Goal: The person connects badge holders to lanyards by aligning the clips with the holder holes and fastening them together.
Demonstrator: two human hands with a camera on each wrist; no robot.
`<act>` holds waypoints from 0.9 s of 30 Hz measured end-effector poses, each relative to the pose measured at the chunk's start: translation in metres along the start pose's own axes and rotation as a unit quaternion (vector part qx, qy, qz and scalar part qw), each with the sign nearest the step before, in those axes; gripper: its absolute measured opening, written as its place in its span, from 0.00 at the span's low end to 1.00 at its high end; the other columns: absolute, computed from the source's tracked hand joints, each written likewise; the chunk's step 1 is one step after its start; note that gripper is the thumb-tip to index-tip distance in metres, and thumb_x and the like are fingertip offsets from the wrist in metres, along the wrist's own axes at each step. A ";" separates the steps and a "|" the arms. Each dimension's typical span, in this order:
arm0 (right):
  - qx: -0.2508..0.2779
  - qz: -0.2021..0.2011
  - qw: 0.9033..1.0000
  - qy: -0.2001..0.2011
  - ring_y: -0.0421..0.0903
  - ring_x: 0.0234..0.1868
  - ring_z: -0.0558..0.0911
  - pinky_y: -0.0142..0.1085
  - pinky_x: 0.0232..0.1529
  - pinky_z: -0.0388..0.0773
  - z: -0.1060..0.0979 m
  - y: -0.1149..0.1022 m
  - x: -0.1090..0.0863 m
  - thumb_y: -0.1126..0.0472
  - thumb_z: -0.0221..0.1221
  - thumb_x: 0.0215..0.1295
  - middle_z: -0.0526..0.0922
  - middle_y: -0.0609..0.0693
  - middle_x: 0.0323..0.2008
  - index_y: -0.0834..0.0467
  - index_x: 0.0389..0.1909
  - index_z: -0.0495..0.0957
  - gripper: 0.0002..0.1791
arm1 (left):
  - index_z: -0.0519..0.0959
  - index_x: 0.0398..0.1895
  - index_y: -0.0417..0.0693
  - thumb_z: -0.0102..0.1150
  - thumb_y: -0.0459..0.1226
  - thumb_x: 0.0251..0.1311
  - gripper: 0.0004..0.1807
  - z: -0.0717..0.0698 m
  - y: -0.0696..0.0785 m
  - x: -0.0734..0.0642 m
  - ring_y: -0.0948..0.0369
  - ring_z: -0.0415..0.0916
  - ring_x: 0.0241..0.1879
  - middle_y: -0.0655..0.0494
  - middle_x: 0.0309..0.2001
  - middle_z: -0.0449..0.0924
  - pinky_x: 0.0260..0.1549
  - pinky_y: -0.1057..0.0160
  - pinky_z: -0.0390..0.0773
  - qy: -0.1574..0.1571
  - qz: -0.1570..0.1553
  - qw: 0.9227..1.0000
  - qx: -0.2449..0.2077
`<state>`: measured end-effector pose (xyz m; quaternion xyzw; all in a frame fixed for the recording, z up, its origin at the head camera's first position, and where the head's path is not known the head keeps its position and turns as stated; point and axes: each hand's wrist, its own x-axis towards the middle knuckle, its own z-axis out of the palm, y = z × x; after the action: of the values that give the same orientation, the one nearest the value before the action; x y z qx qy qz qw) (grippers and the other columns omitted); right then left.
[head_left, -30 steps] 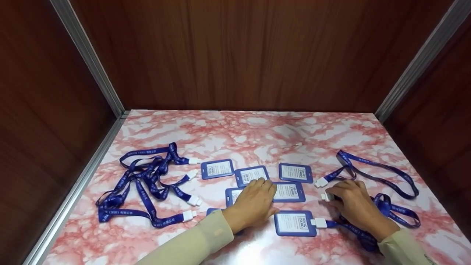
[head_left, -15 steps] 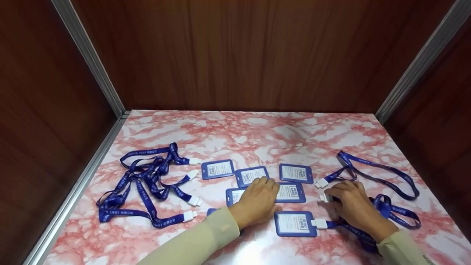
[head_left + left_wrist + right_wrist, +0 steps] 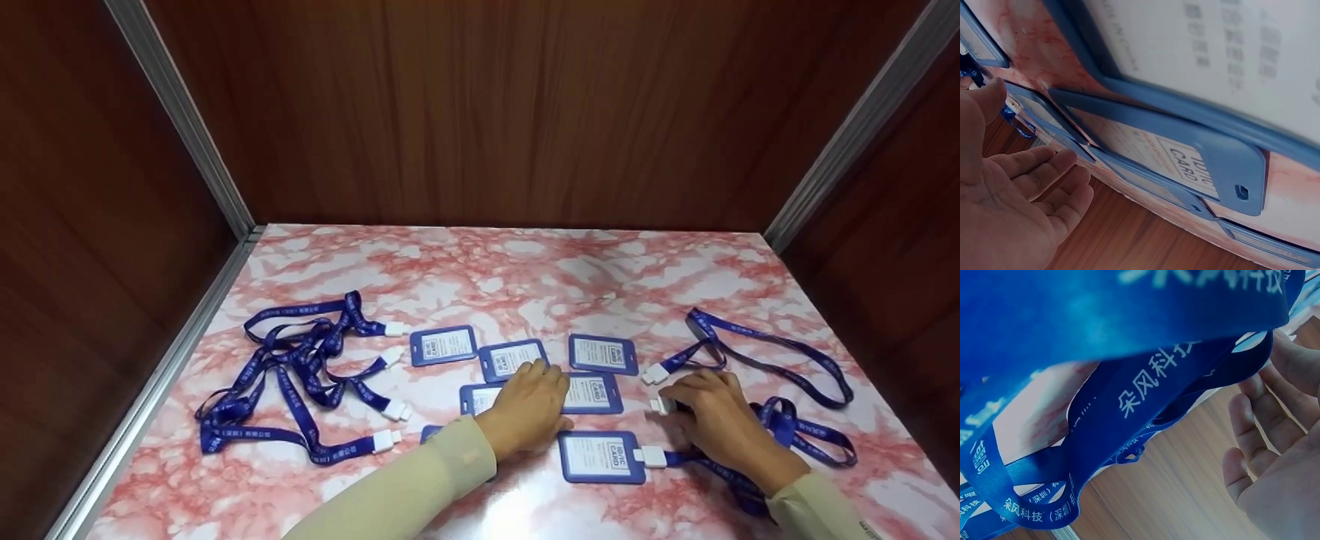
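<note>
My left hand (image 3: 525, 411) lies across the left end of a blue badge holder (image 3: 592, 394) with a white card, fingertips at its far edge and thumb at its near edge. The left wrist view shows the palm side, with a badge holder (image 3: 1044, 112) passing between thumb and fingers. To the right, my right hand (image 3: 716, 416) pinches a white lanyard clip (image 3: 660, 406), a short gap from that badge holder. Blue lanyard strap (image 3: 1151, 377) loops beside this hand in the right wrist view. Nearer me, another badge holder (image 3: 602, 457) has a clip (image 3: 649, 456) attached.
Several more badge holders (image 3: 443, 346) lie on the marbled table (image 3: 525, 270), one partly under the left forearm. A tangled lanyard pile (image 3: 300, 375) spreads at left, its white clips facing the badges. Another lanyard (image 3: 780, 360) lies at back right. Wood panels (image 3: 487, 112) enclose the table.
My left hand has shifted slightly right along the badge holder. The right hand, with the lanyard clip, has barely moved.
</note>
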<state>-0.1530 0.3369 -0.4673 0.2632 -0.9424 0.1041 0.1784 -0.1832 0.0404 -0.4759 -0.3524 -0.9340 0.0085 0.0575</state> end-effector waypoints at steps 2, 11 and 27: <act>0.001 0.005 1.000 -0.003 0.53 0.46 0.80 0.54 0.48 0.62 0.000 0.001 0.000 0.73 0.77 0.42 0.88 0.51 0.41 0.57 0.42 0.88 0.22 | 0.75 0.61 0.46 0.60 0.59 0.66 0.31 0.000 0.000 0.001 0.57 0.69 0.53 0.56 0.53 0.76 0.58 0.59 0.69 -0.004 -0.001 1.000 -0.003; 0.007 0.000 1.000 0.004 0.52 0.45 0.80 0.54 0.48 0.62 0.002 0.002 -0.002 0.75 0.76 0.41 0.88 0.51 0.40 0.57 0.41 0.88 0.22 | 0.75 0.63 0.47 0.59 0.60 0.66 0.34 0.002 -0.002 0.006 0.56 0.70 0.55 0.56 0.56 0.77 0.57 0.60 0.71 -0.004 0.000 1.000 0.024; 0.010 -0.009 1.000 0.013 0.52 0.45 0.80 0.54 0.50 0.63 0.003 0.001 0.000 0.73 0.78 0.40 0.88 0.50 0.40 0.56 0.40 0.88 0.22 | 0.76 0.61 0.47 0.61 0.60 0.65 0.32 0.003 -0.001 0.015 0.56 0.70 0.57 0.57 0.56 0.78 0.57 0.61 0.70 -0.017 -0.007 1.000 0.019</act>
<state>-0.1545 0.3374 -0.4701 0.2720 -0.9365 0.1149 0.1891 -0.1953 0.0498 -0.4776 -0.3448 -0.9369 0.0315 0.0482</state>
